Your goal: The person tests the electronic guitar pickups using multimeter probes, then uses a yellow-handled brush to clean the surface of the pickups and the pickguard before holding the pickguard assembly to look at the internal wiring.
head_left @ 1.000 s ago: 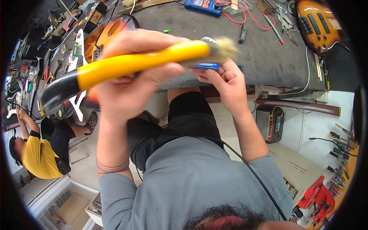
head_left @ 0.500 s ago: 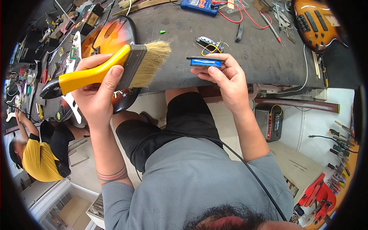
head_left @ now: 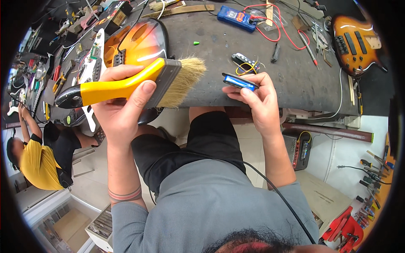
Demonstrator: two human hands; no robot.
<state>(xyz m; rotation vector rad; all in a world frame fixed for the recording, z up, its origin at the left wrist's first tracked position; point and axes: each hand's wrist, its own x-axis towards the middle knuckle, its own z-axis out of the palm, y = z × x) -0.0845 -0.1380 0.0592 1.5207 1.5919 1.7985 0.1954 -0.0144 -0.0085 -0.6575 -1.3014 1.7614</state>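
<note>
My left hand [head_left: 122,109] grips a wide paintbrush [head_left: 149,82] by its yellow and black handle, with pale bristles pointing right. My right hand [head_left: 261,105] holds a small black-edged coil part [head_left: 239,82] with a shiny blue side between thumb and fingers, right of the bristles and apart from them. Just beyond it on the dark bench [head_left: 198,33] lies a guitar pickup [head_left: 239,58] with loose yellow wire. Behind the brush lies a sunburst guitar body [head_left: 149,38], partly hidden, beside a white pickguard [head_left: 99,50] with electronics.
A blue meter [head_left: 236,17] with red leads, a dark small bar [head_left: 276,54] and a green cap [head_left: 196,43] lie on the bench. A second sunburst body [head_left: 354,42] is at right, an amplifier [head_left: 296,152] below. A co-worker [head_left: 42,164] in yellow works at left.
The brush has swung left, away from above the blue part, and its bristles are now sharp in view. My right hand keeps its hold. The whole view has shifted slightly.
</note>
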